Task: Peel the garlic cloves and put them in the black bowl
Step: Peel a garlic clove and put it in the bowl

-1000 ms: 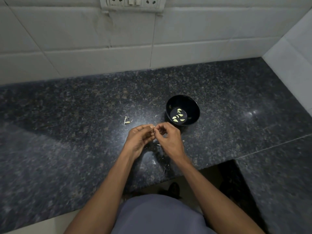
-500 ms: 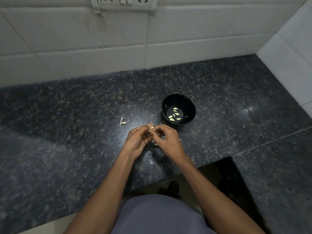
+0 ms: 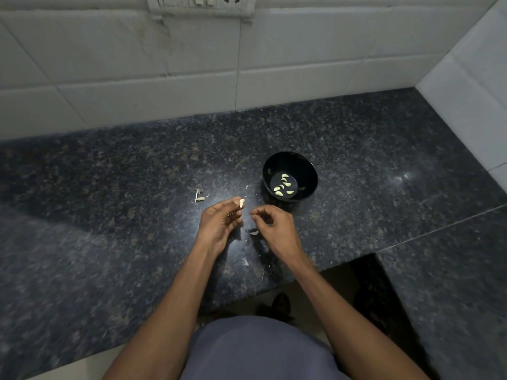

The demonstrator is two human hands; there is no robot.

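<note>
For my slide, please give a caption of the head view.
Left hand holds a garlic clove beside the black bowl.

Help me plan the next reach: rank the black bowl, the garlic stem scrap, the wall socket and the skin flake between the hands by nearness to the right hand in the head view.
1. Skin flake, on the counter just left of the right hand.
2. Black bowl, just beyond the hand, slightly right.
3. Stem scrap, farther left, past the left hand.
4. Wall socket, high on the tiled wall.
</note>
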